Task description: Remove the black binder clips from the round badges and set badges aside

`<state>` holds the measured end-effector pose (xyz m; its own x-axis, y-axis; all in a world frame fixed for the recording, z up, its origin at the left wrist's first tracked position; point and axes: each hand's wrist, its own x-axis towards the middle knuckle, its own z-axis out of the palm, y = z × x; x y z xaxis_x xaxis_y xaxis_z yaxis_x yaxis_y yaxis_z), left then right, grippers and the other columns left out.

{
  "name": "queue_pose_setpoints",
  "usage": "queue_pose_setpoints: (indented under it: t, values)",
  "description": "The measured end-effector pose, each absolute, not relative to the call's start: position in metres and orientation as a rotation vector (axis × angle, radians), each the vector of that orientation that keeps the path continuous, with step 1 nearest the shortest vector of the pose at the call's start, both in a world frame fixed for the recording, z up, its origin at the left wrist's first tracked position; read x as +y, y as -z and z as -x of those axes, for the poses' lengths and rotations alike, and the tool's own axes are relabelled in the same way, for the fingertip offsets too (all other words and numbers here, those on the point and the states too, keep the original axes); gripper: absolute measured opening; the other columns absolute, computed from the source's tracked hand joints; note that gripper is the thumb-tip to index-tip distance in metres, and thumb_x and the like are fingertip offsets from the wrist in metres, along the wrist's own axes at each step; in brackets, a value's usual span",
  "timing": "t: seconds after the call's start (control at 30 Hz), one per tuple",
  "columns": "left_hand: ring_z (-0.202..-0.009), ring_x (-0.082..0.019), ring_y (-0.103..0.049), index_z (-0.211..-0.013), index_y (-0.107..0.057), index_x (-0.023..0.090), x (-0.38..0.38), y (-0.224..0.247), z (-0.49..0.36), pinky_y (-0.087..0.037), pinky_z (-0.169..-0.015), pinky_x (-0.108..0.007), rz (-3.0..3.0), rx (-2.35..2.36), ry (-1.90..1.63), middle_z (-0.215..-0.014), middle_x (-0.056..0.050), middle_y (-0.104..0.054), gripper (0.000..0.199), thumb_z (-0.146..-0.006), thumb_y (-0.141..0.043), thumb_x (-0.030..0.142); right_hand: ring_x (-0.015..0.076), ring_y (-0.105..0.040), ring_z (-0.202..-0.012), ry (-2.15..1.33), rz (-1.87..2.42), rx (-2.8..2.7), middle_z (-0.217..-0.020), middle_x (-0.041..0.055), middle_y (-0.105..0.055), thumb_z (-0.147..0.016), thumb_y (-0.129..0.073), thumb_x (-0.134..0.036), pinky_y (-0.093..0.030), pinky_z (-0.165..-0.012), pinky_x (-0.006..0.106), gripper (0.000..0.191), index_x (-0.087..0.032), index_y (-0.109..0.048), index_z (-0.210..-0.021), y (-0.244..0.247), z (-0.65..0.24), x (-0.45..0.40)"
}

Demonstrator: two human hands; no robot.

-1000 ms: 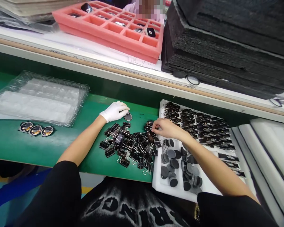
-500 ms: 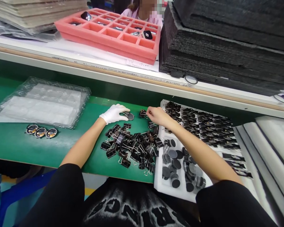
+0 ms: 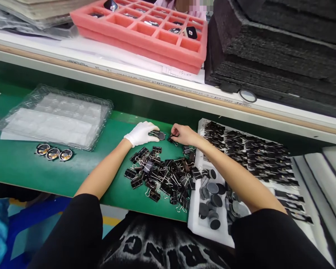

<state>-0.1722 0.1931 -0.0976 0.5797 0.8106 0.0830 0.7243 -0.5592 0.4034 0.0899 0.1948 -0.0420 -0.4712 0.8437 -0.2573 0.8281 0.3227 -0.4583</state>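
Clock read from frame centre. Nearest: white tray [image 3: 194, 221] at 4–5 o'clock, loose dark discs [image 3: 213, 201] in its near part. Pile of black binder clips [image 3: 162, 177] at 6 o'clock on the green surface [image 3: 16, 170], right edge touching the tray.

Just beyond the pile, dead centre: left hand [image 3: 142, 133], white-gloved, pinches a clipped round disc [image 3: 160, 135] between thumb and fingers. Right hand [image 3: 183, 134], bare, pinches a black clip [image 3: 173, 139] with thumb and fingertips — apart from the disc, close by.

Rows of clips [image 3: 246, 153] in the tray's far part, 3–4 o'clock. Three round lens pieces [image 3: 53, 153] side by side at 9. Clear plastic trays [image 3: 102, 119] a bit past them, 9–10, white sheets visible in there.

Raised shelf [image 3: 114, 74] across the back — loose round lens [image 3: 248, 96] and black foam stack [image 3: 268, 56] at 2, pink foam tray [image 3: 140, 39] at 11–12. Person [image 3: 196, 7] behind, partly visible.
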Motion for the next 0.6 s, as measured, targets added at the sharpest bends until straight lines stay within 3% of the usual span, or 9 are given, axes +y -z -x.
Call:
queue_pose_setpoints:
  t: [0.17,0.33,0.47,0.6]
  values:
    - [-0.120,-0.031,-0.065,-0.133,-0.070,0.025,0.194,0.099,0.172,-0.049,-0.101,-0.042,-2.477,1.239,-0.349,-0.130,-0.007,-0.074,0.055,-0.090,-0.071,0.060,0.0318,-0.067,-0.115,-0.775,1.668,-2.452,-0.125,0.0154,-0.068,-0.080,-0.085,-0.040,-0.056,-0.097,0.047,0.057,-0.019,-0.057,-0.125,0.052,-0.098,0.182]
    - [-0.120,-0.032,-0.065,-0.134,-0.070,0.025,0.195,0.099,0.172,-0.049,-0.100,-0.043,-2.467,1.236,-0.354,-0.129,-0.008,-0.074,0.056,-0.091,-0.070,0.060,0.0284,-0.070,-0.111,-0.850,1.645,-2.461,-0.123,0.0124,-0.072,-0.082,-0.082,-0.024,-0.057,-0.098,0.044,0.054,-0.020,-0.057,-0.130,0.055,-0.097,0.179]
    - [-0.119,-0.031,-0.066,-0.131,-0.071,0.025,0.195,0.099,0.173,-0.049,-0.100,-0.042,-2.436,1.240,-0.394,-0.127,-0.007,-0.074,0.053,-0.091,-0.071,0.058,0.0287,-0.067,-0.120,-0.836,1.484,-2.519,-0.127,0.0121,-0.070,-0.081,-0.081,-0.019,-0.054,-0.104,0.046,0.054,-0.020,-0.057,-0.129,0.057,-0.093,0.179]
    - [-0.119,-0.031,-0.065,-0.131,-0.071,0.024,0.196,0.098,0.174,-0.049,-0.100,-0.042,-2.419,1.238,-0.395,-0.128,-0.008,-0.074,0.052,-0.091,-0.071,0.056,0.0357,-0.054,-0.138,-0.872,1.480,-2.522,-0.145,0.0162,-0.058,-0.080,-0.084,-0.037,-0.045,-0.114,0.055,0.067,-0.022,-0.055,-0.139,0.052,-0.090,0.179]
